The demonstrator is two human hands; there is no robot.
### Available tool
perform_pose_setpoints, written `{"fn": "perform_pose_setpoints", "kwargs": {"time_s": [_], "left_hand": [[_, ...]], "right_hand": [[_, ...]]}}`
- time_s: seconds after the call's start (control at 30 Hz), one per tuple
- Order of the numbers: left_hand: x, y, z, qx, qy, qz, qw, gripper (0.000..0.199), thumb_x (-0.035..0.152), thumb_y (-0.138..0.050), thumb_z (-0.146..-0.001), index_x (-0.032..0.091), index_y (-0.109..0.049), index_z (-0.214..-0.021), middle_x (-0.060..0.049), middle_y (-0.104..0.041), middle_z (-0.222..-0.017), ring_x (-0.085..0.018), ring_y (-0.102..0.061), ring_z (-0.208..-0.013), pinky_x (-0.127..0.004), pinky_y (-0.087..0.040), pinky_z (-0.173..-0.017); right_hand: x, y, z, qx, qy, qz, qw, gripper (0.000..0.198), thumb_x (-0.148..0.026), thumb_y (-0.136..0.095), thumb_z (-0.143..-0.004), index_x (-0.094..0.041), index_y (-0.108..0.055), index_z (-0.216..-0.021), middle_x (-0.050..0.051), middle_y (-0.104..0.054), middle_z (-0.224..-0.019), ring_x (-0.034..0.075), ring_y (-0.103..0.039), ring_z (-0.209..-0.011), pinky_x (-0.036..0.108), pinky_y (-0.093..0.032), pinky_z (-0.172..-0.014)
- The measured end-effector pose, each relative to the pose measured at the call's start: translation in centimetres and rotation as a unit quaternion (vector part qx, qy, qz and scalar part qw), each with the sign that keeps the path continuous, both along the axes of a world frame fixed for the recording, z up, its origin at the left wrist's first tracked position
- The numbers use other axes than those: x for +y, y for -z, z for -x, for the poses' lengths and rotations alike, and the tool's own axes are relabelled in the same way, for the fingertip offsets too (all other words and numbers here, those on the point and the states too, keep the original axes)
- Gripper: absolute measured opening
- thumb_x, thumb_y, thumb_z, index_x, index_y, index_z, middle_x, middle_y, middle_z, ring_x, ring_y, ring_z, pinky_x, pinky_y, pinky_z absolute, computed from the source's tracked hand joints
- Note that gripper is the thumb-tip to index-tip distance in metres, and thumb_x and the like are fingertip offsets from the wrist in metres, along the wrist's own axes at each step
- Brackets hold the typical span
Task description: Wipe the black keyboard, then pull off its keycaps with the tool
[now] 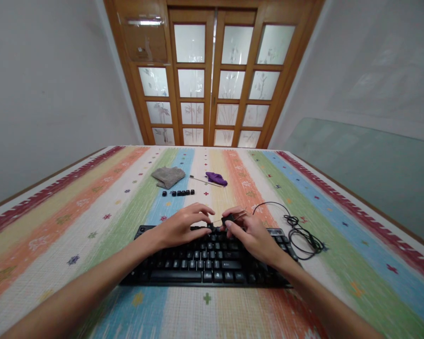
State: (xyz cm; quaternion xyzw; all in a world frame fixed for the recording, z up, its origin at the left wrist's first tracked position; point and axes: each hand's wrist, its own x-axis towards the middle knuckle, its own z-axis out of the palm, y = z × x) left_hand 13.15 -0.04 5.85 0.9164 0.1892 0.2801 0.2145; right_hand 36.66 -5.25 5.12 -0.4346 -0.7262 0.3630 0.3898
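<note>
A black keyboard (212, 254) lies in front of me with its space bar row on my side. Over its far edge, my left hand (185, 225) pinches a small black keycap (210, 226) between thumb and fingers. Just right of it, my right hand (249, 230) grips a wire keycap puller (228, 218) by its small black body; thin wires stick out on both sides, one reaching toward the keycap. Beyond the hands, several loose black keycaps (183, 193) lie in a row on the cloth. My hands hide part of the keyboard's far rows.
A grey cloth (168, 176), a thin brush-like stick (205, 181) and a purple cloth (216, 178) lie farther back. The bunched black cable (305, 240) rests right of the keyboard. A striped tablecloth (120, 221) covers the table; wooden glass doors (212, 80) stand behind.
</note>
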Motion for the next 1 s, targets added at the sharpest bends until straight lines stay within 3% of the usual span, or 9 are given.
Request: {"fn": "perform_pose_setpoints", "kwargs": {"time_s": [0.13, 0.23, 0.5, 0.83, 1.0], "left_hand": [[1.7, -0.9, 0.0, -0.021, -0.021, -0.042, 0.999, 0.012, 0.026, -0.063, -0.092, 0.019, -0.068, -0.1, -0.011, -0.063, -0.122, -0.022, -0.06, -0.115, -0.04, -0.049, -0.1], [4.7, -1.1, 0.4, -0.009, -0.07, -0.085, 0.994, 0.011, 0.028, -0.062, -0.092, 0.02, -0.067, -0.099, -0.01, -0.062, -0.121, -0.022, -0.058, -0.114, -0.042, -0.046, -0.102], [12.7, 1.9, 1.1, 0.119, -0.148, -0.098, 0.977, 0.007, 0.023, -0.063, -0.084, 0.019, -0.068, -0.087, -0.009, -0.059, -0.12, -0.026, -0.055, -0.113, -0.044, -0.045, -0.102], [14.3, 3.7, 1.7, 0.155, -0.165, -0.084, 0.97, 0.018, 0.032, -0.061, -0.085, 0.017, -0.069, -0.092, -0.011, -0.062, -0.113, -0.028, -0.055, -0.109, -0.044, -0.045, -0.1], [14.1, 3.8, 1.9, 0.156, -0.183, -0.073, 0.968, 0.03, 0.036, -0.064, -0.083, 0.016, -0.065, -0.106, -0.012, -0.064, -0.115, -0.03, -0.055, -0.109, -0.046, -0.045, -0.099]], "right_hand": [[0.1, 0.2, -0.2, -0.043, 0.05, -0.035, 0.997, 0.019, -0.033, -0.049, -0.096, -0.018, -0.06, -0.101, 0.004, -0.067, -0.078, 0.02, -0.067, -0.07, 0.034, -0.051, -0.07], [0.2, 0.2, -0.3, -0.034, 0.069, -0.026, 0.997, 0.02, -0.034, -0.05, -0.095, -0.017, -0.06, -0.099, 0.005, -0.068, -0.084, 0.019, -0.067, -0.069, 0.033, -0.051, -0.067], [-0.1, 0.3, -0.2, -0.028, 0.053, -0.012, 0.998, 0.02, -0.032, -0.051, -0.095, -0.018, -0.059, -0.105, 0.004, -0.069, -0.079, 0.019, -0.068, -0.069, 0.033, -0.051, -0.069], [-0.1, 0.0, -0.1, -0.036, 0.05, -0.011, 0.998, 0.02, -0.031, -0.051, -0.094, -0.016, -0.06, -0.104, 0.003, -0.067, -0.076, 0.018, -0.067, -0.068, 0.032, -0.049, -0.067], [-0.1, 0.2, 0.0, -0.021, 0.047, 0.0, 0.999, 0.02, -0.031, -0.051, -0.094, -0.016, -0.059, -0.105, 0.002, -0.067, -0.073, 0.018, -0.067, -0.067, 0.031, -0.05, -0.067]]}}
